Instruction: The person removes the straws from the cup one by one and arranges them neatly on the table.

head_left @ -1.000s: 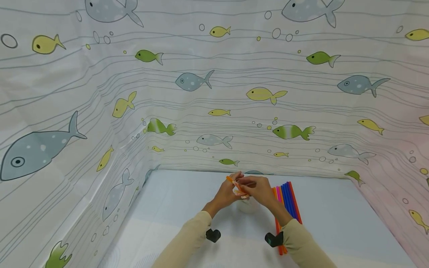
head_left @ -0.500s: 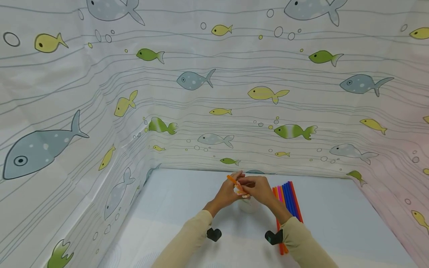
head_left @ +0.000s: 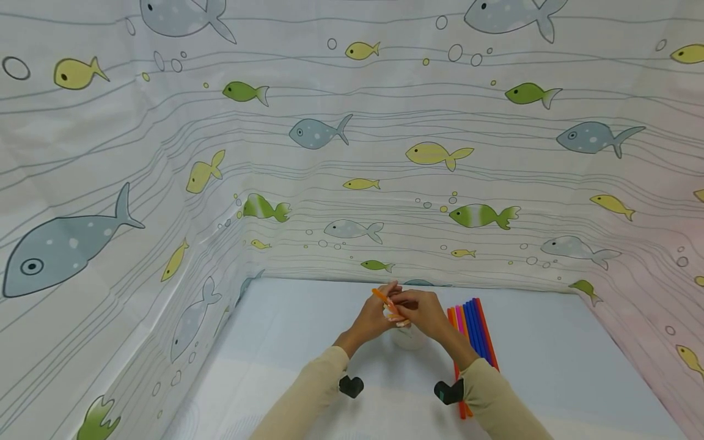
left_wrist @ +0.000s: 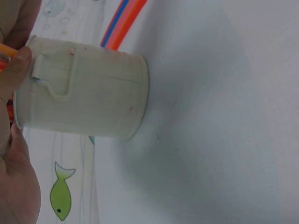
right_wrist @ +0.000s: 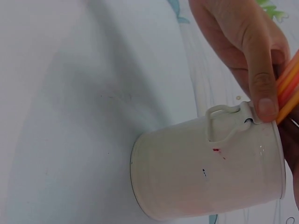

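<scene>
A white metal pot (right_wrist: 210, 168) with a small wire loop handle stands upright on the table. My left hand (head_left: 375, 315) grips its rim, the thumb (right_wrist: 262, 88) lying over the outside beside the handle. Orange and red straws (right_wrist: 290, 86) rise from the mouth between my hands. In the head view, one orange straw (head_left: 379, 295) leans up to the left. With curled fingers, my right hand (head_left: 423, 310) pinches straws over the pot; its fingertips are partly hidden. The pot's inside is out of sight.
A row of long red, orange, pink and blue straws (head_left: 477, 330) lies on the table to the right, partly under my right forearm. The pale table (head_left: 555, 354) ends at a fish-printed cloth (head_left: 418, 238) hanging behind and at both sides.
My hands stay almost in place over the pot, with slight finger movement on the straws. The head view shifts a little.
</scene>
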The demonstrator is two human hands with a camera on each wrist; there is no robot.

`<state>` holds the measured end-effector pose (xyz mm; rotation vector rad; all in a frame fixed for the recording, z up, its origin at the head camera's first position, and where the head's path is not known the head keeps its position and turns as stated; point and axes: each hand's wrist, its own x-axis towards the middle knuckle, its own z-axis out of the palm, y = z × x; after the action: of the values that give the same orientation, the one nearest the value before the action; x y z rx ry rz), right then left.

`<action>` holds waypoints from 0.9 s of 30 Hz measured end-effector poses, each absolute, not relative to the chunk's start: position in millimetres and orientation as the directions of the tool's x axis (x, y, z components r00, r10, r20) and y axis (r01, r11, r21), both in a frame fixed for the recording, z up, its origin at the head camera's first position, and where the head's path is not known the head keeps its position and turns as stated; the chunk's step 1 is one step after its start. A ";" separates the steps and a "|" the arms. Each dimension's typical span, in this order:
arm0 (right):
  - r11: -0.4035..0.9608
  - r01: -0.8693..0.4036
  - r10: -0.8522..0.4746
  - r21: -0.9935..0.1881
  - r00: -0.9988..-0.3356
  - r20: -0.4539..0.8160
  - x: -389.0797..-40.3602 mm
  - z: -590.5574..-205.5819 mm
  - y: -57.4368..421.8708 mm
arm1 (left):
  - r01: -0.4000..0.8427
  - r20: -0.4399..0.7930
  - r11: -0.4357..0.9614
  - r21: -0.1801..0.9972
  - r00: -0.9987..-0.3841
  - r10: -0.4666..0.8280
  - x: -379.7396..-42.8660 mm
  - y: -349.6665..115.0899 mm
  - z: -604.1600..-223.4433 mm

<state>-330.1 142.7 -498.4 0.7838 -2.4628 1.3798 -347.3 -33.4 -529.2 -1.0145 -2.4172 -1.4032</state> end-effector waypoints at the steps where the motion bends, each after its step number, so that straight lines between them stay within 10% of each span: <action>1: 0.416 -0.547 -0.345 -0.727 -0.834 0.431 -329.9 -498.7 142.7 | 0.630 0.457 0.327 0.705 -0.755 0.470 -347.1 -33.4 -529.1; 27: 0.301 -0.705 -0.212 -0.642 -0.706 0.676 -313.5 -429.5 151.8 | 0.611 0.450 0.344 0.713 -0.776 0.442 -343.9 -33.2 -526.4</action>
<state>-313.5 151.8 -429.5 0.8148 -2.1039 1.3969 -343.9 -33.2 -526.4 -0.9608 -2.4248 -1.4066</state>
